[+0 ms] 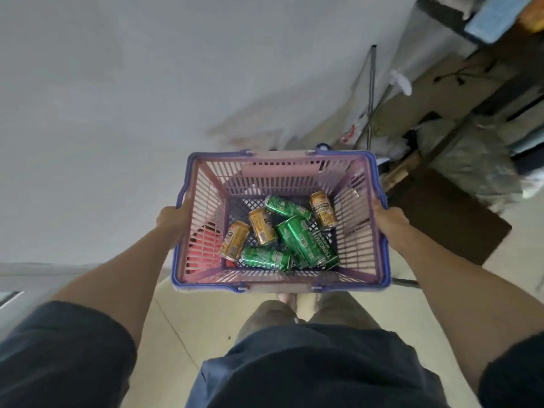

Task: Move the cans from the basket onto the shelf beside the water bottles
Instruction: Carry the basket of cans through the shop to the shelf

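Evidently nothing shelved yet; six cans (279, 234) lay loose in basket (206, 184); left hand (172, 220) and right hand (388, 217) gripped its side rims; shelf, water bottles unseen.

A brown mat (450, 219) lies on the pale tiled floor (188, 319); beyond it, grey plastic bags (477, 160); left of these, a white wall (147, 83).

Basket (206, 184): one. Green cans (306, 245): three. Gold cans (263, 226): three. Hands (172, 219): two.
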